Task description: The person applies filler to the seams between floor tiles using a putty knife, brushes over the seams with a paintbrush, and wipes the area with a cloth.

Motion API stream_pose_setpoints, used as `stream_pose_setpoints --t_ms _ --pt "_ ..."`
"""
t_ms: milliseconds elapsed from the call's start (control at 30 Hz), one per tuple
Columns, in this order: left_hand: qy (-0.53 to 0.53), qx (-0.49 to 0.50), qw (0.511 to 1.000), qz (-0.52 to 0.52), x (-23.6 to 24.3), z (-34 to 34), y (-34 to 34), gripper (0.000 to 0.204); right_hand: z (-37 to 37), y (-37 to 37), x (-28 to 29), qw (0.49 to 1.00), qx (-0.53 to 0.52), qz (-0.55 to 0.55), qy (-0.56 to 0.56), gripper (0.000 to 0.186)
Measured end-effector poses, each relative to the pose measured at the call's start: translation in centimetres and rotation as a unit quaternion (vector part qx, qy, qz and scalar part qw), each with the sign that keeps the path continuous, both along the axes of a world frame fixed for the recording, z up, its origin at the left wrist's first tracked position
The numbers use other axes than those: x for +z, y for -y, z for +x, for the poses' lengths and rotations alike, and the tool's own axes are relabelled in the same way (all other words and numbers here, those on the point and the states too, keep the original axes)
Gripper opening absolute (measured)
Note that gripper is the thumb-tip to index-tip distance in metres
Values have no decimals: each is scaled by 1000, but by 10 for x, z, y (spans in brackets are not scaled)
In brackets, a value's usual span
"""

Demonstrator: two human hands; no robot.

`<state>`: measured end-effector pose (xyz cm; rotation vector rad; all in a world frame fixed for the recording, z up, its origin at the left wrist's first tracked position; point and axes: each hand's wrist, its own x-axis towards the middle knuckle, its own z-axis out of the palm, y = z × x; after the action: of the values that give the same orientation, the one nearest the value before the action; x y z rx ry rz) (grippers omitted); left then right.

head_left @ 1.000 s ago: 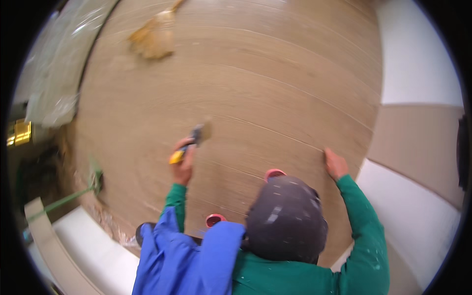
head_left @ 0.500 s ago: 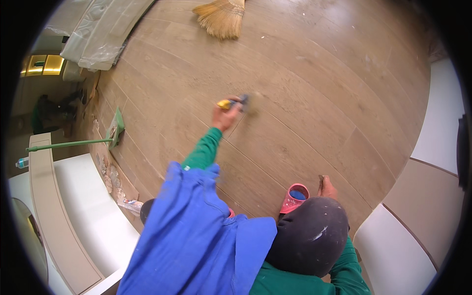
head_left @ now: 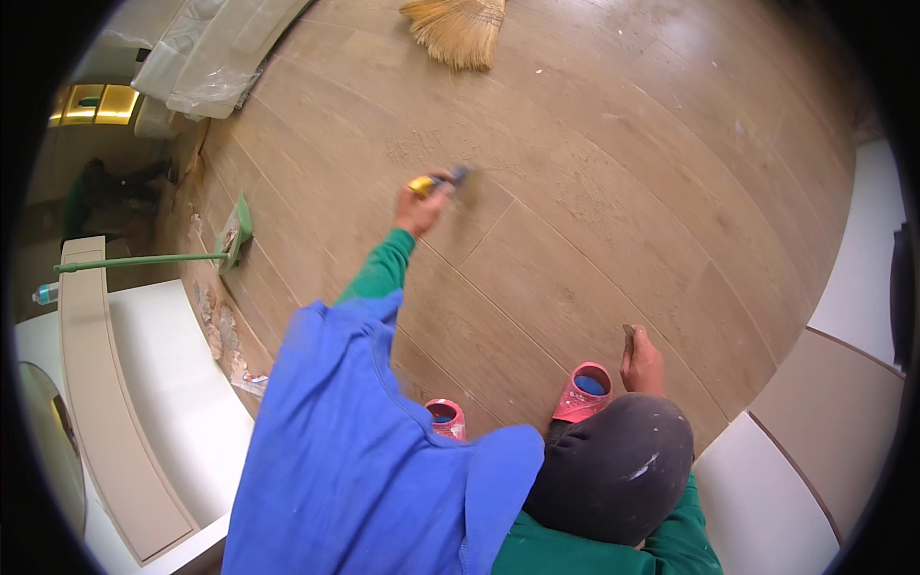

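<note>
My left hand (head_left: 420, 211) reaches forward over the wood-look floor (head_left: 537, 287), closed around a short hand tool (head_left: 422, 186) with a yellow and dark grey body. The tool's front end is blurred and sits at the floor, beside scattered dust and scrapings. By my right knee, my right hand (head_left: 645, 364) is closed, with a small dark brown flat piece (head_left: 629, 332) showing at its fingertips. What that piece is, I cannot make out. Pink shoes (head_left: 585, 391) are on my feet, near my right hand.
A straw broom head (head_left: 458, 34) rests at the far end. To the left lie a green long-handled dustpan (head_left: 236, 230) and torn debris (head_left: 222, 331). White and beige cabinet panels (head_left: 158, 355) border the left, with similar panels (head_left: 767, 484) at right. Plastic-wrapped furniture (head_left: 206, 62) stands far left.
My left hand has moved left across the floor with the tool. The view has shifted a little, and more of my left shoe shows. My right hand stays by the knee.
</note>
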<state>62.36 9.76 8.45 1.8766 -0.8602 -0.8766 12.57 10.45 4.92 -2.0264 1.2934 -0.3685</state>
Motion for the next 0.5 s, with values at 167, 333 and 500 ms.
stream_pose_setpoints --t_ms 167,333,500 --pt "-21 -107 990 -95 27 -58 -10 14 7 16 8 999 -14 -41 21 14" --pt "-92 -332 931 119 14 -103 -86 18 17 7 10 999 15 -23 28 14" --pt "70 -18 997 -1 16 27 -74 17 22 3 14 999 34 -19 23 13"
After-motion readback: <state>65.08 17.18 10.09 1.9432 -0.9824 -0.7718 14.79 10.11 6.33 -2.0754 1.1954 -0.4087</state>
